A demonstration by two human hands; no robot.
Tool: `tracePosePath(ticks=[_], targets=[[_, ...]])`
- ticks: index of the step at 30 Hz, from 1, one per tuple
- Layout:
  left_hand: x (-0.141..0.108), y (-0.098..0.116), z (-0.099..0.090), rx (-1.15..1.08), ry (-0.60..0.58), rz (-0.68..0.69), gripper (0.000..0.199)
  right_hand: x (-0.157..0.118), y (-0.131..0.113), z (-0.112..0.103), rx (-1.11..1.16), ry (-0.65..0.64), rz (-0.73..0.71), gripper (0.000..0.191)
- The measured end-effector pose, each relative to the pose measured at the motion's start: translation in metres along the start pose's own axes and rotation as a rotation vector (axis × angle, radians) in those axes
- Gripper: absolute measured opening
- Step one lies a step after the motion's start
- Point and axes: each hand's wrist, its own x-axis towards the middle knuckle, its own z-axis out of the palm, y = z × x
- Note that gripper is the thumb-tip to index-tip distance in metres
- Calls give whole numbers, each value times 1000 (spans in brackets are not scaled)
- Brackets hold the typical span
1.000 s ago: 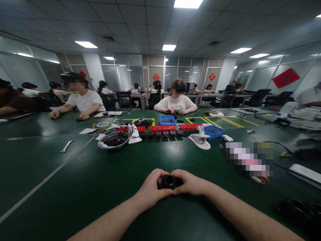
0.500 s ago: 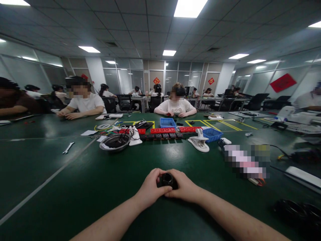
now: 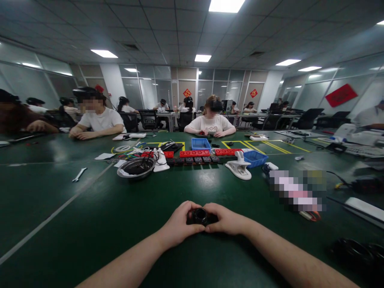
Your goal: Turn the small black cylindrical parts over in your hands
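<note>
Left hand and right hand: fingers curled around opposite sides of a black, round-mouthed object, thumbs meeting or nearly so on its near side. Object located at the near middle of the glossy dark-green table. Beyond it: a round metal bowl holding dark items, a white plastic clip-shaped stand, red socket strips and a blue plastic tray. A person in a white shirt sits opposite.

Part between hands, perhaps on table.
</note>
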Motion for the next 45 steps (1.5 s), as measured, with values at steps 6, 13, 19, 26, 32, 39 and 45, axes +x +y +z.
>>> tracePosePath(ticks=[6,13,19,26,32,39,45], targets=[[1,0,0,5,0,-17,37,0,-2,-3,-20,-14,-28,24],[1,1,-1,20,4,-33,38,0,-1,-1,41,2,11,22],[-1,1,5,20,52,-42,38,1,2,3,133,28,114,29],[-3,7,12,77,163,-88,34,4,-3,11,-56,152,233,34],[-2,9,18,189,318,-95,28,10,-23,28,-470,334,392,20],[0,2,6,72,109,-13,31,3,-18,19,-246,250,151,47],[-2,3,-1,-23,-30,-1,36,-2,-6,1,38,9,60,33]])
